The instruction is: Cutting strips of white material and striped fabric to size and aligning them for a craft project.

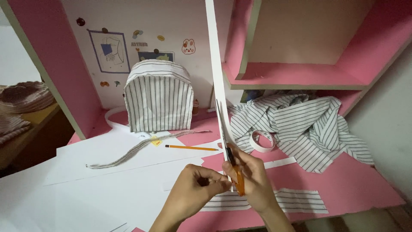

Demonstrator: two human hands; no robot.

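My right hand (254, 178) grips orange-handled scissors (237, 179) whose blades point up and away along a long white strip (216, 64). The strip stands nearly upright and reaches past the top of the view. My left hand (194, 189) pinches the lower end of the strip, close against my right hand. Both hands hover over a flat piece of striped fabric (300, 200) at the front of the pink desk (352, 184).
A dome-shaped striped fabric cover (159, 96) stands at the back. A heap of striped cloth (313, 124) lies at the right, beside a tape roll (262, 141). A pencil (191, 148), a thin striped band (137, 151) and white sheets (103, 180) lie at the left. Pink shelves (300, 71) rise above.
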